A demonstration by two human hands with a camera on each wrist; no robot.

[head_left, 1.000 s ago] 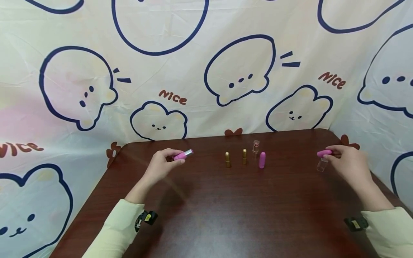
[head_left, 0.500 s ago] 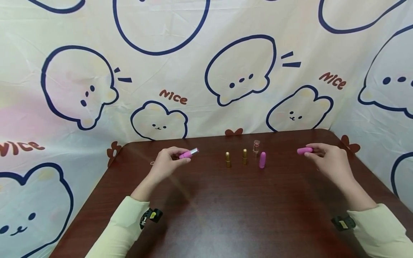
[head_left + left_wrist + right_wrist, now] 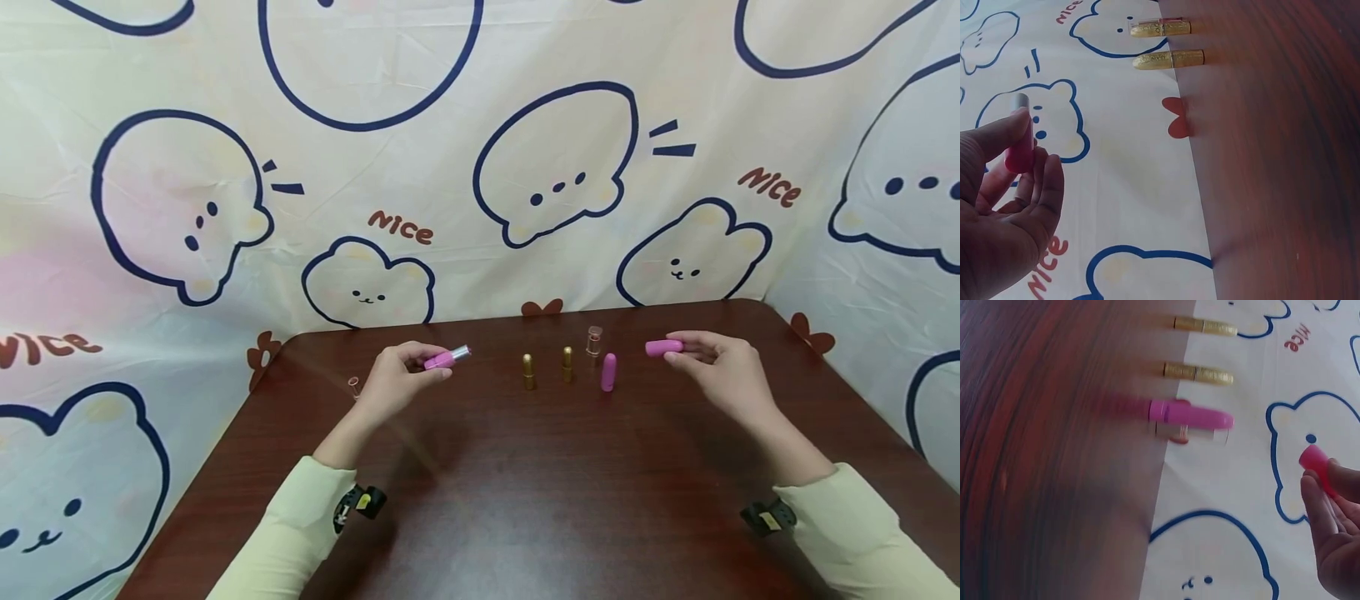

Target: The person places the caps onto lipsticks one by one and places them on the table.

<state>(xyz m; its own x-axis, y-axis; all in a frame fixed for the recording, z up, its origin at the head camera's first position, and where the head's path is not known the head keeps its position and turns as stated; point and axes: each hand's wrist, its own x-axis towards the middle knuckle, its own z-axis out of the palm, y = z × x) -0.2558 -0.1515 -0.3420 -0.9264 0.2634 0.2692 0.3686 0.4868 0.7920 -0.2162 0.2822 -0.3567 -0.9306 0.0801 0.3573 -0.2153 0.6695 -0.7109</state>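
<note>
My left hand [image 3: 392, 382] pinches a pink lipstick base [image 3: 441, 360] between thumb and fingers. Its bare silver inner tube points right and slightly up. In the left wrist view, the same base [image 3: 1020, 153] stands nearly upright in the fingertips. A pink lipstick cap [image 3: 663, 347] lies level in the fingertips of my right hand [image 3: 723, 375], pointing left, above the table. The right wrist view shows one end of this cap [image 3: 1315, 459]; fingers hide the rest. A wide gap separates the two pieces, with the standing lipsticks between them.
Two gold lipsticks [image 3: 528, 372] and a closed pink lipstick [image 3: 608, 372] stand upright mid-table. Behind the pink one is a clear lipstick tube [image 3: 594, 341]. Another clear piece [image 3: 355, 387] is partly hidden by my left hand. A printed cloth [image 3: 450, 167] borders the brown table [image 3: 540, 500].
My right hand has come left from the right table edge with the pink cap. My left hand has shifted slightly right with the lipstick base, uncovering a clear piece behind it.
</note>
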